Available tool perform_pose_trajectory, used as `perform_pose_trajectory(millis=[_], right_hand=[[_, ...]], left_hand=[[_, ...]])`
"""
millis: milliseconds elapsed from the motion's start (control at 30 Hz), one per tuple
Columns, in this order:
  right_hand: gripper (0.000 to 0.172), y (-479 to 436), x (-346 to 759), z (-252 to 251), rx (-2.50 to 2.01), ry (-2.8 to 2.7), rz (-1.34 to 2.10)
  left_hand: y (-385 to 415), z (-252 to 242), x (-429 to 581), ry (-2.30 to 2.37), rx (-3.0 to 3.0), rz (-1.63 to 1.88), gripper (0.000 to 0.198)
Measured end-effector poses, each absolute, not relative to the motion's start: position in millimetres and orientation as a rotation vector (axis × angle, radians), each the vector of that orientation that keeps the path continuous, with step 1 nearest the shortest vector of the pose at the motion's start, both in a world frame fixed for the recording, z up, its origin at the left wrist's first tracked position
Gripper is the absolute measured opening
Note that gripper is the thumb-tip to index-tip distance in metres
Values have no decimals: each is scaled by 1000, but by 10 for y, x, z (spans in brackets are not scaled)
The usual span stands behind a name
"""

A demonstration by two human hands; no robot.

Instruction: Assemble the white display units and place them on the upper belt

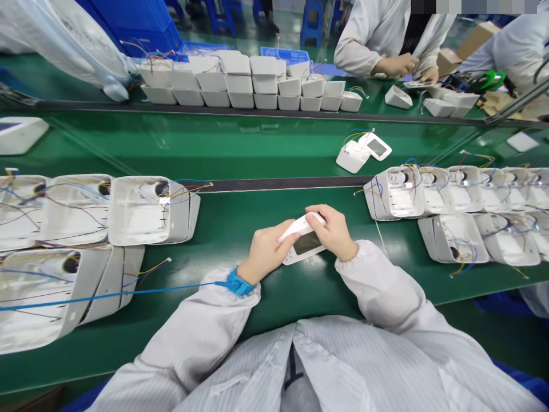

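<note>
Now your left hand (266, 252) and right hand (337, 233) clasp the white screened device (306, 245), fingers (323, 212) closed on it, its underside hard to see.

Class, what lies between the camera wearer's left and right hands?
The head view shows a white screen unit there, held by the left hand and right hand.

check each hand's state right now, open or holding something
Left hand: closed on the left side of the white screened device.
Right hand: closed on the right side of the same device.
</note>
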State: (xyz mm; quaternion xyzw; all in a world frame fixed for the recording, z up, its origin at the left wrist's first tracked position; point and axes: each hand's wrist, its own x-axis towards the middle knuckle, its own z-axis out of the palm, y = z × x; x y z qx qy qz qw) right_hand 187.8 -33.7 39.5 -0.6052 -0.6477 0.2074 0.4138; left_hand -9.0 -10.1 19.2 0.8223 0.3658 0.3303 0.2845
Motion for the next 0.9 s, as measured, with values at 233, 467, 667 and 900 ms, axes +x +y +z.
perform_pose_trajectory(millis=[233, 467, 667, 900], right_hand=[[35, -300, 1928, 412, -1535, -1720, 479], [54, -278, 1935, 241, -1521, -1718, 495], [63, -232, 1995, 189, -1575, -1749, 515], [62, -234, 1905, 69, -1348, -1488, 934]], left_hand=[[-178, 186, -50, 958, 2213, 872, 37], [-88, 149, -56, 1049, 1908, 957, 34], [-99, 140, -33, 1068, 1736, 959, 34], [42, 33, -67, 1084, 1532, 1261, 45]])
